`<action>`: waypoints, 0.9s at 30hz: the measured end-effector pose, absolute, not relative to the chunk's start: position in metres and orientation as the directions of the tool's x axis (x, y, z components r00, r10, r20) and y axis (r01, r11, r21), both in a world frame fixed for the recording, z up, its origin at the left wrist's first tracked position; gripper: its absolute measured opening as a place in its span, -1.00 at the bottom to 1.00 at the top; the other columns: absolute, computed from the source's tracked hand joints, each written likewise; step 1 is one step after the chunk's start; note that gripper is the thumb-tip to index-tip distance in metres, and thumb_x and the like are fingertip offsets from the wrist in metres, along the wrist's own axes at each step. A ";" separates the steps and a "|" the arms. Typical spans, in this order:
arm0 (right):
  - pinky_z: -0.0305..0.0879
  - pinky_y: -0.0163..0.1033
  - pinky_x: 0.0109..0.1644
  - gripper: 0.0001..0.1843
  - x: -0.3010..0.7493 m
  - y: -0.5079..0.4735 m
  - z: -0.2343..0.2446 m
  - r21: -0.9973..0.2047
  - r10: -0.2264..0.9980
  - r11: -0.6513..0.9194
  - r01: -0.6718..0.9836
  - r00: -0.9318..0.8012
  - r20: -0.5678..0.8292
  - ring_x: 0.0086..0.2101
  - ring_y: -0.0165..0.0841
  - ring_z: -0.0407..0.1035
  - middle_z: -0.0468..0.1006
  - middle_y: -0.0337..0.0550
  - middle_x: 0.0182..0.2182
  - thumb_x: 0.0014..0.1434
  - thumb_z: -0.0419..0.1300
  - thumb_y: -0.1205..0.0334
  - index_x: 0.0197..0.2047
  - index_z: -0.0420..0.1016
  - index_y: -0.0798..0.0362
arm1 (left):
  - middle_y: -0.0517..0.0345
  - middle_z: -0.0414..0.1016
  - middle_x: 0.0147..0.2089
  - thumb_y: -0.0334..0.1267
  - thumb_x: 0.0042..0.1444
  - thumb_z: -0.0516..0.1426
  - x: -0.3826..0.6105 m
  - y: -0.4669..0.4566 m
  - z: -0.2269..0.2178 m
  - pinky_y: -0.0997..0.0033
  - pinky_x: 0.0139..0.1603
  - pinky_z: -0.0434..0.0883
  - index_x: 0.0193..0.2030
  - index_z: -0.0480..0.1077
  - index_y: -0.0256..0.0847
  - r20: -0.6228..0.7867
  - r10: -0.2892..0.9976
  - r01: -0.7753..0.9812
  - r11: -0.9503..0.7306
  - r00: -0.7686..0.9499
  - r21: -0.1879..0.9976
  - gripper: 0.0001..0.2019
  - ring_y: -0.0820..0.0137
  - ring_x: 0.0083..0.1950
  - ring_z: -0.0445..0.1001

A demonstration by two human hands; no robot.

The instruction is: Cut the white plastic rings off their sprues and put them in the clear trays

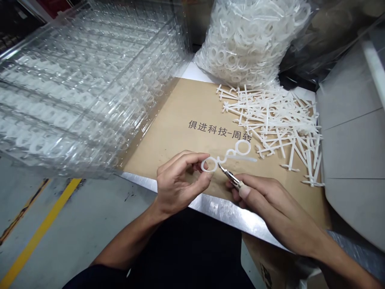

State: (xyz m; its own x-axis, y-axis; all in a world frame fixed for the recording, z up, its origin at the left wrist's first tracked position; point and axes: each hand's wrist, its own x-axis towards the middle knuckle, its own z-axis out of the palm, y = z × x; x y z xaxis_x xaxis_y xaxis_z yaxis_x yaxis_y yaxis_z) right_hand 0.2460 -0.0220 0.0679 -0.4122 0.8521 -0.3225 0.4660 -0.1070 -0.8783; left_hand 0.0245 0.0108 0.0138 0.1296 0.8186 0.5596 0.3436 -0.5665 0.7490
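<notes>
My left hand [183, 180] pinches a white translucent plastic ring [209, 164] between thumb and fingers. The ring is one end of a moulded piece whose thin stem runs right to a second ring [243, 147] and a straight bar [245, 158]. In my right hand [267, 204] is a pair of small cutting pliers [231, 175], its handles wrapped by my fingers. The tips of the pliers are at the stem, just right of the held ring. Whether the jaws are closed on the stem I cannot tell.
A brown cardboard sheet [168, 132] with printed characters covers the metal-edged table. White plastic sprues [276, 120] lie heaped at the right. Behind them stands a clear bag of rings [240, 48]. Stacked clear trays [75, 88] holding white parts occupy the left.
</notes>
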 end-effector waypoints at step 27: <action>0.15 -0.20 -0.26 -0.54 0.246 -0.024 0.069 -0.880 0.850 -0.154 0.449 -0.393 -0.350 -0.38 -0.39 0.28 0.40 -0.29 -0.39 0.57 -0.10 -0.02 -0.31 0.34 0.01 | 0.11 0.62 -0.23 -0.47 0.11 0.36 0.024 0.012 0.010 0.55 -0.22 0.53 0.00 0.55 -0.32 0.593 0.785 0.305 -0.618 0.180 0.725 -0.70 0.48 -0.23 0.58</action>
